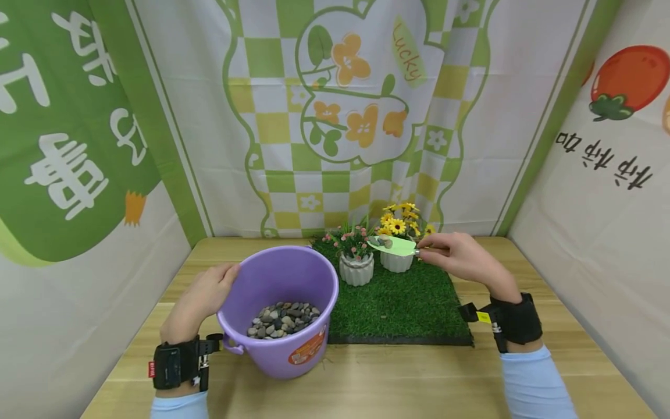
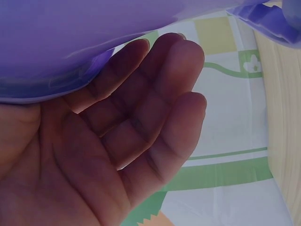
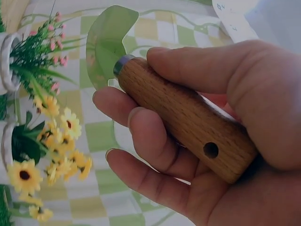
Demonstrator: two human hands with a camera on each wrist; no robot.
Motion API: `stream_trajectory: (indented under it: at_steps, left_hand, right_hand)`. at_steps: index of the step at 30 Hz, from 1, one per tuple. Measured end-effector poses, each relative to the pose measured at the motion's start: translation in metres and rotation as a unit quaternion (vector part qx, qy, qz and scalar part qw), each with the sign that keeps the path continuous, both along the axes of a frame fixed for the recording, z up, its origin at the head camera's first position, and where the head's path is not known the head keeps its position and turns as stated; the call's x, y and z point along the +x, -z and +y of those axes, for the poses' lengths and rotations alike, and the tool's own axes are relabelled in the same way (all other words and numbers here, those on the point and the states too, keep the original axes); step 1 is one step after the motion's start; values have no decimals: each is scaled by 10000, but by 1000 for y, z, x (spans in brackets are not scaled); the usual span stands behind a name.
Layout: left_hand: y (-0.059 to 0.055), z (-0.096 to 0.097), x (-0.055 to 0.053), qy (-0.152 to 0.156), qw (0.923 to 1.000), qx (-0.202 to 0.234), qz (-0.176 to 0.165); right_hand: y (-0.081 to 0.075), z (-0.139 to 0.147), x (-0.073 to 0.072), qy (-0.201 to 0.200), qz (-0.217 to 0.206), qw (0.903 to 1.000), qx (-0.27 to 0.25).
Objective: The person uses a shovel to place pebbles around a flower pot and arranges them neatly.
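Note:
A purple bucket (image 1: 309, 285) with grey and brown pebbles (image 1: 285, 320) in its bottom stands on the table, leaning a little toward me. My left hand (image 1: 209, 291) holds its left rim; in the left wrist view the fingers (image 2: 155, 99) lie bent beside the purple wall. Across from it, my right hand (image 1: 458, 256) grips the wooden handle (image 3: 174, 113) of a small garden trowel. Several pebbles (image 1: 384, 241) sit on the trowel's light green blade (image 1: 402, 247), raised in front of the yellow flowers (image 1: 398, 224) and level.
On an artificial grass mat (image 1: 392, 314) stand two white ribbed pots, one with pink flowers (image 1: 356, 241), the other pot (image 1: 396, 262) with yellow ones. The mat lies on a wooden table (image 1: 398, 378). Printed cloth (image 1: 282, 134) hangs behind and at both sides.

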State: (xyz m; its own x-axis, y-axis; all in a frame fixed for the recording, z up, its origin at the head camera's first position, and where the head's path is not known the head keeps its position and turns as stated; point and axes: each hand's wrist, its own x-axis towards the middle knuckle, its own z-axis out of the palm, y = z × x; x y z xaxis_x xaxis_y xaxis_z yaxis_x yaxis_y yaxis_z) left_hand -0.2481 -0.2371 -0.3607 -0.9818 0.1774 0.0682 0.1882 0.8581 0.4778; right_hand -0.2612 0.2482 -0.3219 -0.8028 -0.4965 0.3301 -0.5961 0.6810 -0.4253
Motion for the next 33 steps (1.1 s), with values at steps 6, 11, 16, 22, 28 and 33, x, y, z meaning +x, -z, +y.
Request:
stream_trajectory:
  at_steps: [6,11,16,22,28,33]
  left_hand:
    - [-1,2,-1,13,10000,53,10]
    - [-2,1,-1,29,9999,102,64]
    - [-1,0,0,4,9999,76,69]
    - [1,-1,0,-33,10000,26,-3]
    - [2,-2,2,-81,10000,-33,-40]
    - [2,-2,2,-13,10000,-11,55]
  right_hand:
    - [5,18,4,274,-105,9995,124]
    - [13,30,7,461,-222,9985,216]
    - [23,37,10,380,-300,9987,141]
    - [32,43,9,361,-448,9983,73]
    - [40,45,6,350,-534,9978,196]
    - [47,49,5,357,-678,9970,84]
